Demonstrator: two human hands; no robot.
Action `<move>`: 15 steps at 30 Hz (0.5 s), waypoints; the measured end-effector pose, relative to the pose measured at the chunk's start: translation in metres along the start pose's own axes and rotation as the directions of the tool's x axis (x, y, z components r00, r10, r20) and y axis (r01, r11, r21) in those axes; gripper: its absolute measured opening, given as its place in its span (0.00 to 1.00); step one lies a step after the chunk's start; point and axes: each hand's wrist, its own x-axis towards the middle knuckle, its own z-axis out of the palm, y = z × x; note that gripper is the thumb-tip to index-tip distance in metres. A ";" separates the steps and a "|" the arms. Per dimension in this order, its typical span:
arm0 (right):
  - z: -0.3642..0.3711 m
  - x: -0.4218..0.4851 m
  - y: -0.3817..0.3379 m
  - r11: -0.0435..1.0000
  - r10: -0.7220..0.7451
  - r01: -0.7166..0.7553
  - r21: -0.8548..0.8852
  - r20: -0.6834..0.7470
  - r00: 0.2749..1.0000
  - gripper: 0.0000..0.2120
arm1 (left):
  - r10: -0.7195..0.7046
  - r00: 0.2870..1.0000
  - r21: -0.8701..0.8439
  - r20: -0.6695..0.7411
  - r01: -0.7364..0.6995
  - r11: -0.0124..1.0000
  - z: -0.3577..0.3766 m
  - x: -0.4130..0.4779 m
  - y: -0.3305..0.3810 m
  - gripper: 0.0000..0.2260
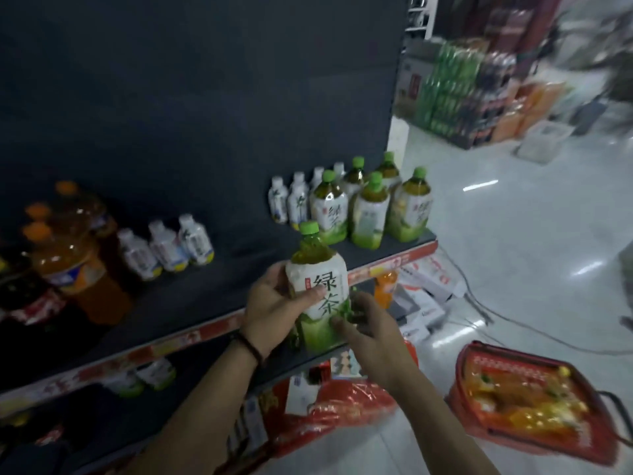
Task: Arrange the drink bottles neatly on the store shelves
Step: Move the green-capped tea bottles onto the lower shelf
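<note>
The large green-capped plastic tea bottle [320, 279] is held upright at the front edge of the dark shelf [205, 296]. The left hand [274, 303] wraps its label; the right hand [370, 334] closes its grip round the base. It looks full, likely heavy and slick, so support it underneath.

held bottle [320, 289] label reads 绿茶; shelf bottle [329, 209] label likewise

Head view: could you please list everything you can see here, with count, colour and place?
Held tea bottle: one, green cap, before the shelf edge.
Tea bottles: five, green caps, shelf's right end.
Small bottles: seven, white, four behind the tea, three mid-shelf.
Orange drinks: about three, orange, shelf's left end.
Shelf: one, dark, red price strip.
Basket: one, red, floor at right.
Left hand: grips the held bottle's label.
Right hand: holds its lower part.
</note>
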 end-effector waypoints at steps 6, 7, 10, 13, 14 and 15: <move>-0.033 0.075 0.004 0.971 -0.002 0.002 -0.238 0.002 1.000 0.34 | 0.089 0.988 0.151 -0.130 -0.069 0.986 0.052 0.082 0.010 0.31; -0.035 0.089 0.006 0.964 0.002 -0.004 -0.266 -0.007 1.000 0.35 | 0.103 0.987 0.176 -0.126 -0.080 0.981 0.060 0.096 0.010 0.32; -0.038 0.126 0.007 0.969 0.072 -0.075 -0.237 -0.019 0.997 0.39 | 0.142 0.982 0.223 -0.127 -0.111 0.969 0.079 0.135 0.003 0.34; -0.035 0.152 0.017 0.981 0.186 -0.186 -0.060 0.008 0.982 0.36 | 0.125 0.986 0.192 -0.110 -0.103 0.976 0.089 0.165 -0.019 0.38; -0.033 0.159 0.023 0.979 0.203 -0.203 -0.003 0.012 0.979 0.35 | 0.105 0.991 0.173 -0.085 -0.089 0.981 0.090 0.173 -0.029 0.38; -0.031 0.165 0.031 0.975 0.219 -0.219 0.042 0.004 0.976 0.36 | 0.082 0.995 0.155 -0.058 -0.073 0.985 0.089 0.179 -0.038 0.38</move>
